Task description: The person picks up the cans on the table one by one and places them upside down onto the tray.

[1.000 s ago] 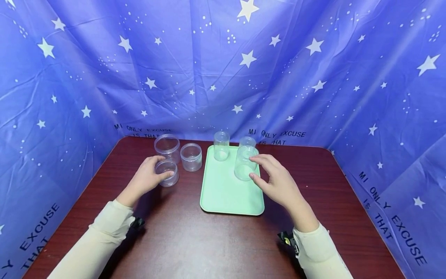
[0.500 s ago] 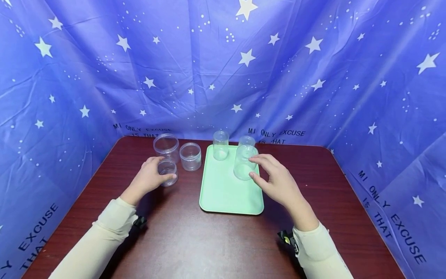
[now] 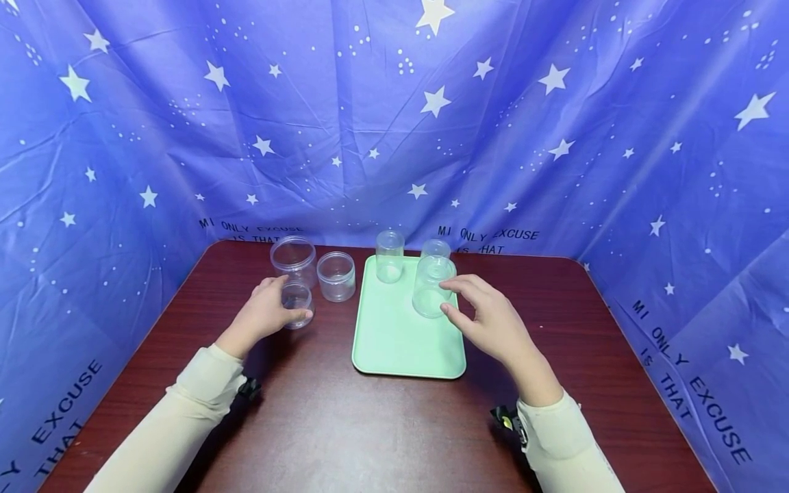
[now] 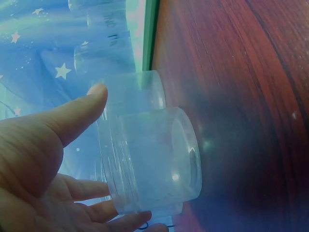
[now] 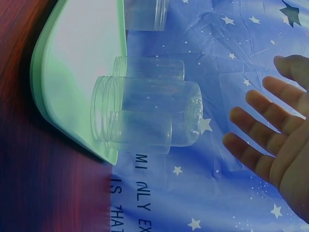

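- While the L hand (image 3: 265, 308) curves round the small clear jar (image 3: 298, 301), its thumb's on the near side, fingers on the far side, all spread wide; whether they touch, can't tell.
- That small clear jar stands rim up on the red-brown bench (image 3: 333, 431), well L of the green tray (image 3: 401, 349).
- Over to the R hand (image 3: 493, 322): fingers wide & loose, nothing in 'em; R wrist view shows a gap btw fingertips & glassy wall.
- Nearest to it, the big upturned jar (image 3: 425, 294), threaded rim down, nr the tray's R edge.
- Same tray, back L: a slim jar (image 3: 390, 257); back R, a rear jar (image 3: 435, 248), part-hidden by the big one.
- Back to the L cluster: a wide jar (image 3: 292, 257) right behind the small one, plus a mid-size jar (image 3: 336, 277) to its R, i.e. tray side.
- Pale sleeves (image 3: 209, 383) on both arms, dark wrist gear (image 3: 510, 421) below.
- Backdrop's blue cloth (image 3: 370, 103), white stars, black lettering low down.
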Available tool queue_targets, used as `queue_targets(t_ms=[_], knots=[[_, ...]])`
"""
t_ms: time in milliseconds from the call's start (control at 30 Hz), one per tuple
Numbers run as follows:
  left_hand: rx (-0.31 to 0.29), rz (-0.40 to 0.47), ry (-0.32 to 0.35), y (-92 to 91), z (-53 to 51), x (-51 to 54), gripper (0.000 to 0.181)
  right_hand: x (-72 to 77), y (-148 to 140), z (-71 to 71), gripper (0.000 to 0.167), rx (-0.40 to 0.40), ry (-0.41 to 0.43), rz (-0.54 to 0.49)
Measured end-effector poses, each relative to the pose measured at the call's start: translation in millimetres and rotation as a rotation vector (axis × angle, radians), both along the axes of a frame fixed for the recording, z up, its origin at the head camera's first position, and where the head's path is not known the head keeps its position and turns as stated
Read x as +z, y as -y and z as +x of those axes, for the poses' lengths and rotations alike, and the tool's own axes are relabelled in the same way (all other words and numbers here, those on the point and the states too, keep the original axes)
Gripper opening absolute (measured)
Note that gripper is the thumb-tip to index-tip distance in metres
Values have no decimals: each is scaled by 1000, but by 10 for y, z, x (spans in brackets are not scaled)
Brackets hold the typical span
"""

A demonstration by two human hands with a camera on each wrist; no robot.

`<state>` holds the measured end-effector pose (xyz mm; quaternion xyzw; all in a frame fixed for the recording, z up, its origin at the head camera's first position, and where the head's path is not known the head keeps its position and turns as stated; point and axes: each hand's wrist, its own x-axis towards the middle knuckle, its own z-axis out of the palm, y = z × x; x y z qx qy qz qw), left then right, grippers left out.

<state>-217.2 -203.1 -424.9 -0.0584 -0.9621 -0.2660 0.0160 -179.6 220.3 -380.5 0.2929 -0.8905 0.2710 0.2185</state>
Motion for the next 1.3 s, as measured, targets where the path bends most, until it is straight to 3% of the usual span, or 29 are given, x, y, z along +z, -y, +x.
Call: queue_targets(t_ms=[367,767,1300], knots=[[8,-47,23,9,-23,-1,93,-7,-8,-2,34,-12,21,-5],[9,-24,17,20,-36,-11,91,-27,12,5,30,-21,52,28],[2,45,0,80,135,-24,87,2,-11,13,28,-25,49,18]])
